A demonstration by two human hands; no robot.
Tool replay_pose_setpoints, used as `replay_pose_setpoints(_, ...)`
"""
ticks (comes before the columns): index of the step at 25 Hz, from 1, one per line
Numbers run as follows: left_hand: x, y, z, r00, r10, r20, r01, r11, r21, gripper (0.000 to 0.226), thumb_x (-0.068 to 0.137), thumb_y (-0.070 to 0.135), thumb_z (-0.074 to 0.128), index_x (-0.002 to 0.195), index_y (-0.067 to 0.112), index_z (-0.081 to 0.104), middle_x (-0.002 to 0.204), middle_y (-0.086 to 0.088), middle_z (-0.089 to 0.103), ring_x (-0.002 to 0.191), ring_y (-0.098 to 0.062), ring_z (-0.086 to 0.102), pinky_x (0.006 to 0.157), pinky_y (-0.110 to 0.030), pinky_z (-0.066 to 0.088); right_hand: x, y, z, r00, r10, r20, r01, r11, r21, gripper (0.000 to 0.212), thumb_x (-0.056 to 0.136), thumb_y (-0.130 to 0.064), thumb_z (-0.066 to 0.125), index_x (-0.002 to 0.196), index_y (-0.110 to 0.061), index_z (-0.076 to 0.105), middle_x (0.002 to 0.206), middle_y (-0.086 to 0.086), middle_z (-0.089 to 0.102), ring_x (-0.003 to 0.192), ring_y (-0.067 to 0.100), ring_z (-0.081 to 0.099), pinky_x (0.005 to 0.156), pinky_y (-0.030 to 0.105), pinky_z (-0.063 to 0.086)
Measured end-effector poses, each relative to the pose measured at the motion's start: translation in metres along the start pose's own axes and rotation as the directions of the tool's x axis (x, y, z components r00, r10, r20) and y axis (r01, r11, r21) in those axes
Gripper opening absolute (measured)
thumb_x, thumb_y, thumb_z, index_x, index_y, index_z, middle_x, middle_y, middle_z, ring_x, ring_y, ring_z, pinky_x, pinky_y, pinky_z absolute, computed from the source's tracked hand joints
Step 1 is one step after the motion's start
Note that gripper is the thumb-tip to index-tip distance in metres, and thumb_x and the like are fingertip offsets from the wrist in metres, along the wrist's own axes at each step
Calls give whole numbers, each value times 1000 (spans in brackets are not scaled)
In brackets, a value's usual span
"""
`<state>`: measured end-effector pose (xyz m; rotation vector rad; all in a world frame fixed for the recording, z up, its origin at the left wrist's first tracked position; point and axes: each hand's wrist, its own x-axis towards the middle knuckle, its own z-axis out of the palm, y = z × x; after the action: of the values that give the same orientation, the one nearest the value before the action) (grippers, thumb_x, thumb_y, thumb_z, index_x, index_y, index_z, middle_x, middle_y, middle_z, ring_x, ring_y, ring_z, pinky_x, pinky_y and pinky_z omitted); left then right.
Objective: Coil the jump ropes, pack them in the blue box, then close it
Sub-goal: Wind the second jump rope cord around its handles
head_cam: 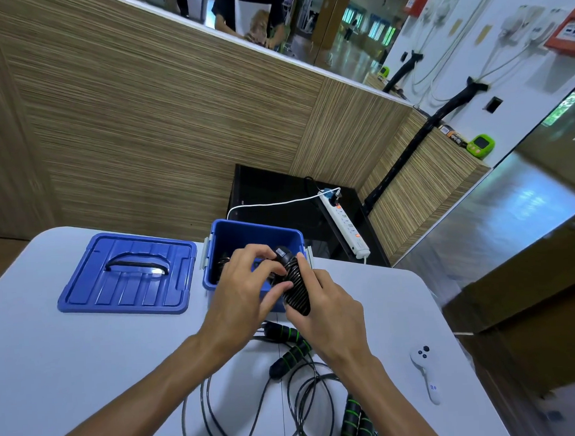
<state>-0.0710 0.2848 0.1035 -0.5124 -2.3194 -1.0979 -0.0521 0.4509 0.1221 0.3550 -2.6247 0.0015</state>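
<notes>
Both hands on a ribbed handle over the box

Centrally, the right hand (329,301) has its fingers clamped around a black ribbed handle (295,285), and the left hand (246,285) pinches its upper end, just above the open blue box (247,234). Left of it lies the blue lid (127,274). Uncoiled jump ropes (296,382) sprawl across the white tabletop (72,375) at lower centre.

White table (88,374), rounded corners. Blue box (215,254) is set at the far edge, open. Blue lid (127,274) is laid flat just left of the box, handle up. Loose black ropes (300,401) are spread over the near middle, loops overlapping. Four black handles with green rings are seen among them: two (290,346) near the centre, two (356,419) at the near edge. White controller (426,373) is laid apart, near the right edge.
</notes>
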Motion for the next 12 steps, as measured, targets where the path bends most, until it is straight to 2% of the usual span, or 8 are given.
replay_pose_setpoints(4, -4, 9, 12, 972, -232, -43, 231, 973, -30, 10, 85, 27, 70, 89, 18, 68, 115, 6, 51, 107, -14, 47, 88, -39, 48, 0, -2, 6, 999, 36, 12, -36, 999, -26, 83, 69, -37, 85, 142, -16, 53, 97, -3, 66, 64, 16, 63, 39, 24, 39)
replay_pose_setpoints(9, 1, 14, 21, 982, -180, -62, 178, 983, -38, 7, 86, 22, 68, 90, 17, 65, 124, 6, 49, 114, -14, 42, 93, -32, 40, -1, -2, 10, 995, 92, 42, -90, 996, -27, 86, 66, -33, 86, 143, -14, 52, 99, 0, 66, 62, 19, 62, 38, 29, 42)
replay_pose_setpoints(12, 8, 21, 25, 982, -186, -44, 184, 982, -48, 7, 86, 21, 64, 87, 15, 61, 120, 8, 49, 112, -11, 41, 90, -30, 39, -1, -2, 9, 993, 110, 42, -107, 993, -52, 88, 62, -30, 89, 141, -14, 54, 93, -1, 64, 58, 20, 59, 35, 27, 34)
